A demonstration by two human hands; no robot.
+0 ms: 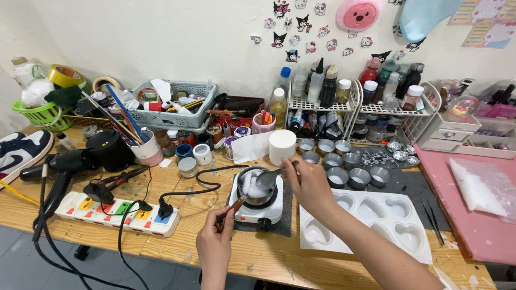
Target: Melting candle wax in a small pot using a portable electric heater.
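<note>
- The left hand (214,244) lies nearest the camera, at the front edge of the wooden desk (204,252). Its grip is pressed together around the brown handle (232,207) of a small metal pot (257,189).
- The right hand (310,185) reaches in from the lower right. Its grip pinches the stem of a metal spoon (269,175), and the spoon bowl sits over the pot opening.
- The pot stands on a small white electric hotplate (258,212), near the middle of the desk. White lumps (251,183) fill the pot.
- A black cord (201,185) runs from the hotplate area to a white power strip (115,212) on the left, with coloured switches.
- A white heart-shaped mould tray (371,223) lies just right of the hotplate, partly under the right forearm.
- A group of small round metal tins (344,164) stands behind the mould tray, on a dark mat (408,188).
- A white cylinder (282,146) stands upright behind the pot.
- A black hair dryer (64,164) lies at the left of the desk, near the power strip.
- A white cup of brushes (146,147) stands behind the power strip.
- Two white wire racks of bottles (357,94) stand against the wall.
- A clear bag of white flakes (484,185) rests on a pink surface (473,225) at the right.
</note>
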